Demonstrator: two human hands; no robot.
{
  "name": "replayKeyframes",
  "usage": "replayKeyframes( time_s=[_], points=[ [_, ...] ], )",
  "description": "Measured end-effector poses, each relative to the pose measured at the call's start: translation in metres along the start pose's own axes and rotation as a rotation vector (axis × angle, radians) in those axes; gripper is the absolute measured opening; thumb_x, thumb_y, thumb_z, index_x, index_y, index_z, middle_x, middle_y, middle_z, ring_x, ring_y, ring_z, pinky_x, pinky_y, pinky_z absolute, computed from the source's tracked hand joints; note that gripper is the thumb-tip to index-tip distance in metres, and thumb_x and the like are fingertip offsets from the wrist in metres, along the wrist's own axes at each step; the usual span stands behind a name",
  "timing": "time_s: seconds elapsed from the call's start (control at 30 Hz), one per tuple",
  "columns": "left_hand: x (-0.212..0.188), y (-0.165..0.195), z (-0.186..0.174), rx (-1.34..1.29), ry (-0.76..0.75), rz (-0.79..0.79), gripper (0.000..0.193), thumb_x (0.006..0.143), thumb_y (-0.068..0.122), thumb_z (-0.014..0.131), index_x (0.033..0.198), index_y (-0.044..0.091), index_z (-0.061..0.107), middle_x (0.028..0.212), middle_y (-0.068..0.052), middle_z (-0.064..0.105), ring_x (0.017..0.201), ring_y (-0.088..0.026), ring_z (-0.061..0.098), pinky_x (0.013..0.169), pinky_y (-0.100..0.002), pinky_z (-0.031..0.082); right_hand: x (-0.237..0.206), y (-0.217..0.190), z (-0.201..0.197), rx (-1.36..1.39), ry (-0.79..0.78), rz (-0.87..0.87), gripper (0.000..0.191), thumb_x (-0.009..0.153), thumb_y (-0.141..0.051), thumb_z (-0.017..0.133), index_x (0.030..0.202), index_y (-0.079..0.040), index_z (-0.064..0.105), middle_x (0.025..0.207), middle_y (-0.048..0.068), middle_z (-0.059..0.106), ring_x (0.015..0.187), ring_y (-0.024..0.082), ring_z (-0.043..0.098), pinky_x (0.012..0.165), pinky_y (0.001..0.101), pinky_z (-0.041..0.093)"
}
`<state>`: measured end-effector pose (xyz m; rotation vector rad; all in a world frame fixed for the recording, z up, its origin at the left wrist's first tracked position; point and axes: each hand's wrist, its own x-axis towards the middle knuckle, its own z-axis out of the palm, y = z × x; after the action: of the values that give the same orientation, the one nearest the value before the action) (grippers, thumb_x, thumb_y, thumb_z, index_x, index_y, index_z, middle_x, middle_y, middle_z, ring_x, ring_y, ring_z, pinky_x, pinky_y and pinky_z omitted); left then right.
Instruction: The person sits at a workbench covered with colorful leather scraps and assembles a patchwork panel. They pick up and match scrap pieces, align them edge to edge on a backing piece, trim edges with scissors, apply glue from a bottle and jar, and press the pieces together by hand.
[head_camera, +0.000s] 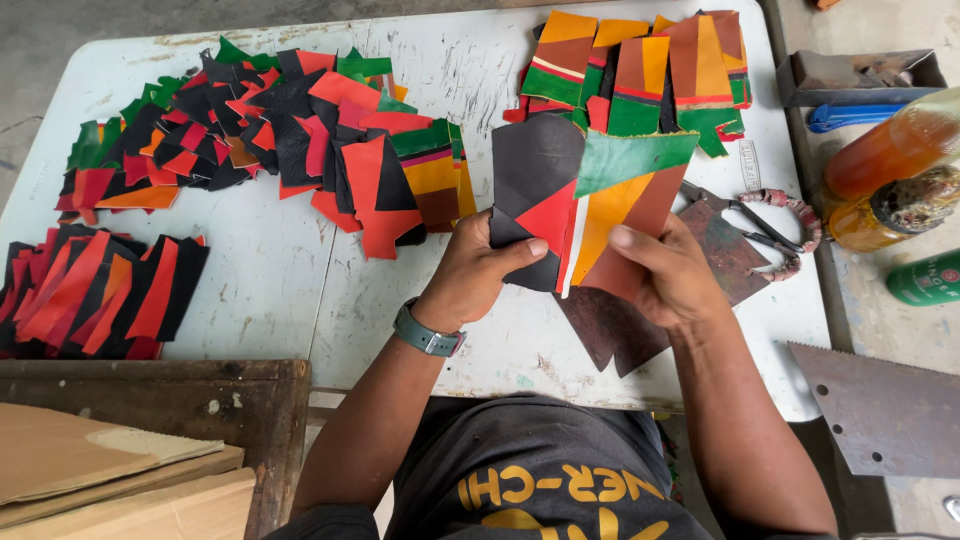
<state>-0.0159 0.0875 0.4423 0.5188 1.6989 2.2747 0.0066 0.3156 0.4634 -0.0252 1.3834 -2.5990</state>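
White worktable (300, 290): big heap of red/black/green offcuts (280, 140) at far left edge, sorted. Patchwork panel (590, 200) held up over near-right edge for checking, left hand (470, 275) and right hand (670, 275) both pinched closed on it. Scissors (770, 220) parked by right edge.

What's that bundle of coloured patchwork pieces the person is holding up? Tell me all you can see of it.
The patchwork pieces are a small fanned stack of flat, leather-like panels, each joined from angular patches of black, red, green, orange and brown. They are held above the white table, tilted toward the camera. The left hand grips the black and red side with its thumb on top; the right hand pinches the brown and orange side.
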Motion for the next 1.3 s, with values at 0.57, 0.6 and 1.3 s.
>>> replayKeyframes(
  time_s=[0.57, 0.6, 1.3],
  points=[
    [0.005, 0.003, 0.006, -0.258, -0.147, -0.067, 0.044, 0.091, -0.001, 0.076, 0.131, 0.001, 0.059, 0.116, -0.004, 0.069, 0.107, -0.011, 0.065, 0.097, -0.030, 0.054, -0.009, 0.023, -0.012, -0.182, 0.001, -0.058, 0.046, 0.077, 0.001, 0.080, 0.120, 0.000, 0.064, 0.108, 0.008, 0.074, 0.095, 0.012, 0.073, 0.079, 0.0278, 0.061],
    [0.004, 0.004, 0.007, -0.230, -0.137, -0.046, 0.043, 0.091, 0.000, 0.076, 0.131, 0.000, 0.059, 0.115, -0.005, 0.069, 0.106, -0.012, 0.065, 0.096, -0.030, 0.055, -0.010, 0.021, -0.010, -0.229, 0.017, -0.078, 0.043, 0.079, 0.000, 0.081, 0.118, 0.001, 0.064, 0.105, 0.009, 0.073, 0.090, 0.011, 0.071, 0.073, 0.0266, 0.059],
    [0.004, 0.017, 0.020, 0.419, 0.043, 0.142, 0.042, 0.082, 0.008, 0.078, 0.119, 0.000, 0.060, 0.103, -0.005, 0.070, 0.092, -0.011, 0.068, 0.084, -0.029, 0.060, -0.011, 0.016, -0.004, -0.450, 0.143, -0.146, 0.030, 0.083, 0.000, 0.081, 0.108, 0.003, 0.066, 0.096, 0.007, 0.073, 0.080, 0.011, 0.067, 0.070, 0.0280, 0.058]
  ],
)
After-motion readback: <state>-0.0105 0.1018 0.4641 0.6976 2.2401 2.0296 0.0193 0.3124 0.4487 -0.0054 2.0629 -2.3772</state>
